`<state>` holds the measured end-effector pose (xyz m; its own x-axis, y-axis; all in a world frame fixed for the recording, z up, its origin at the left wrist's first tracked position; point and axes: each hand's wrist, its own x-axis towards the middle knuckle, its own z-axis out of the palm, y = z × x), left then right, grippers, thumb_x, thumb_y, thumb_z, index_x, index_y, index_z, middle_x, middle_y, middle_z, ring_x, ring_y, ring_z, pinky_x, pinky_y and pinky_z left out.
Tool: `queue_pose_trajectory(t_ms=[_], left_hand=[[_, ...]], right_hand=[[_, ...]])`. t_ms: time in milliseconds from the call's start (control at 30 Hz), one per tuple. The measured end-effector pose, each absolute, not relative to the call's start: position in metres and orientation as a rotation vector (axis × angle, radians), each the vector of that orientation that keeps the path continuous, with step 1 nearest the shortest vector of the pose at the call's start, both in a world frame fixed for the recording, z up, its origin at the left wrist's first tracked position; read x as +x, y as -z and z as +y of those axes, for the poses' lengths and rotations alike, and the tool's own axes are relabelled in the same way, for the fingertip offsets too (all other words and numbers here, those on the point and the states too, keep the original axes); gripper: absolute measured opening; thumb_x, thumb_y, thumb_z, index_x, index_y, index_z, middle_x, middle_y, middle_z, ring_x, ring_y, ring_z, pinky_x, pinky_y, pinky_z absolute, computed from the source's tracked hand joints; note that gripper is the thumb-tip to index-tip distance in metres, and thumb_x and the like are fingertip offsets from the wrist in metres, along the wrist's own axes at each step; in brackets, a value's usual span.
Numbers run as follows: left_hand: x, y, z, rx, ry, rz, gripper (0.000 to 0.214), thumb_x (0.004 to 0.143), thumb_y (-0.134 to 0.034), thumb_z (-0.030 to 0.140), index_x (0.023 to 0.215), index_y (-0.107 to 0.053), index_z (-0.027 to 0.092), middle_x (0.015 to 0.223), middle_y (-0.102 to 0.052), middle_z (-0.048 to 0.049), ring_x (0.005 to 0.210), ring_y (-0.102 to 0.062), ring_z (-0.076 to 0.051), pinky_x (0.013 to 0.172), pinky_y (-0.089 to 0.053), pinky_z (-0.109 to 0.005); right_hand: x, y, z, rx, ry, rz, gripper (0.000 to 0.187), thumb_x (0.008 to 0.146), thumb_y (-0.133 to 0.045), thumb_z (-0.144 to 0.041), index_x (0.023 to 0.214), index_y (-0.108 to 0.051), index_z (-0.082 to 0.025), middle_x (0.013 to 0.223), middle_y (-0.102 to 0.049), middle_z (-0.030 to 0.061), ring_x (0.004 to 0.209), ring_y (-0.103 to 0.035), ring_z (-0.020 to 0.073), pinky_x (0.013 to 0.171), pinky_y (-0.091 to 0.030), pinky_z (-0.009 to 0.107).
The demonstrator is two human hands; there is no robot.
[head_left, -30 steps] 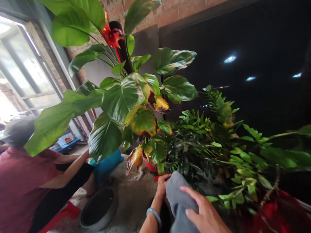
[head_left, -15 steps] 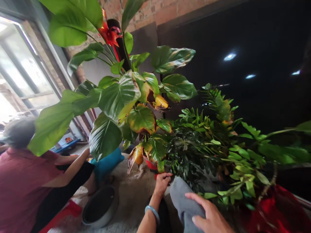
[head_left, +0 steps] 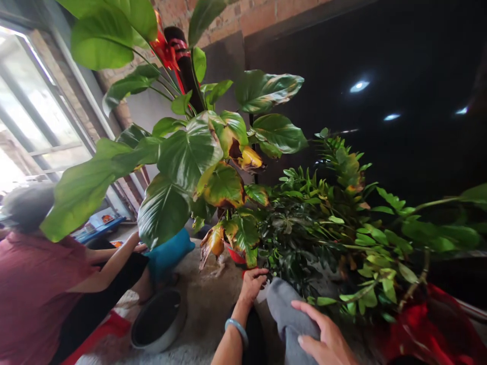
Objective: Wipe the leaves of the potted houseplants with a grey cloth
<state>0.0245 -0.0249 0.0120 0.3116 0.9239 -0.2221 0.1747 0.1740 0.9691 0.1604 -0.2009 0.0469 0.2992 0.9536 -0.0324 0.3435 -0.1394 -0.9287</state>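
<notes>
My left hand (head_left: 253, 285), with a pale blue bangle (head_left: 236, 329) at the wrist, reaches to the lower edge of the dark leafy plant (head_left: 292, 233). Its fingers are bent together among the low leaves; what they pinch, if anything, is hidden. To its right a soft grey cloth (head_left: 291, 317) bulges upward, and my right hand (head_left: 327, 334) has thumb and forefinger closed over it. A large-leaved potted plant (head_left: 188, 149) stands just beyond my left hand. Several of its lower leaves are yellow with brown edges, and part of its red pot (head_left: 236, 256) shows.
A person in a dusky red shirt (head_left: 36, 289) sits at the left, beside a teal bundle (head_left: 171, 253). A dark round basin (head_left: 158, 319) stands on the concrete floor. Red wrapping (head_left: 441, 329) lies at the lower right. A glossy black panel (head_left: 380, 91) rises behind the plants.
The view has shifted slightly. Both my hands keep nearly the same places, with the right hand still on the grey cloth.
</notes>
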Motion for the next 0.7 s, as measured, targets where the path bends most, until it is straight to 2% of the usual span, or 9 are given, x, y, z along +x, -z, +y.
queue_pose_trajectory(t_ms=[167,267,400,500,567,700], left_hand=[[0.026,-0.02,-0.031,1.312,-0.734,1.059,0.015,0.053,-0.054,0.015,0.049,-0.069,0.015,0.046,-0.053,0.0028,0.053,-0.046,-0.011,0.054,-0.039,-0.023],[0.028,-0.019,-0.032,1.333,-0.741,1.046,0.013,0.054,-0.056,0.015,0.048,-0.068,0.013,0.044,-0.049,0.0037,0.051,-0.043,-0.01,0.053,-0.038,-0.023],[0.027,-0.011,-0.027,1.302,-0.739,1.109,0.024,0.055,-0.058,0.015,0.07,-0.076,0.011,0.048,-0.055,0.0031,0.052,-0.047,-0.011,0.052,-0.039,-0.023],[0.023,-0.005,-0.021,1.296,-0.704,1.156,0.034,0.058,-0.062,0.016,0.087,-0.078,0.011,0.051,-0.059,0.0026,0.053,-0.051,-0.011,0.054,-0.042,-0.023],[0.022,-0.001,-0.019,1.319,-0.696,1.158,0.035,0.06,-0.062,0.016,0.09,-0.078,0.01,0.052,-0.06,0.002,0.055,-0.053,-0.012,0.055,-0.043,-0.023],[0.025,0.007,-0.017,1.368,-0.703,1.135,0.037,0.062,-0.061,0.017,0.094,-0.078,0.01,0.054,-0.062,0.001,0.056,-0.054,-0.013,0.056,-0.044,-0.024]], right_hand=[[0.161,-0.108,-0.181,-1.535,-0.55,-1.181,0.056,0.065,-0.052,-0.033,0.115,-0.072,-0.021,0.122,-0.071,0.0064,0.119,-0.062,0.0275,0.106,-0.043,0.039],[0.157,-0.103,-0.163,-1.557,-0.566,-1.191,0.059,0.059,-0.05,-0.031,0.112,-0.072,-0.018,0.118,-0.073,0.0097,0.115,-0.064,0.0292,0.104,-0.044,0.041],[0.152,-0.055,-0.175,-1.7,-0.86,-1.012,0.07,0.049,-0.049,-0.027,0.114,-0.072,-0.015,0.119,-0.072,0.0107,0.118,-0.062,0.0321,0.102,-0.046,0.042],[0.163,-0.056,-0.201,-1.652,-0.913,-0.915,0.063,0.053,-0.056,-0.031,0.112,-0.074,-0.018,0.123,-0.071,0.0087,0.123,-0.058,0.0331,0.104,-0.044,0.04],[0.176,-0.083,-0.211,-1.62,-0.795,-0.826,0.06,0.055,-0.064,-0.04,0.111,-0.074,-0.021,0.124,-0.07,0.0074,0.126,-0.055,0.0338,0.105,-0.042,0.04],[0.195,-0.13,-0.198,-1.63,-0.338,-0.539,0.077,0.053,-0.068,-0.058,0.12,-0.067,-0.021,0.127,-0.068,0.0095,0.124,-0.056,0.036,0.107,-0.039,0.045]])
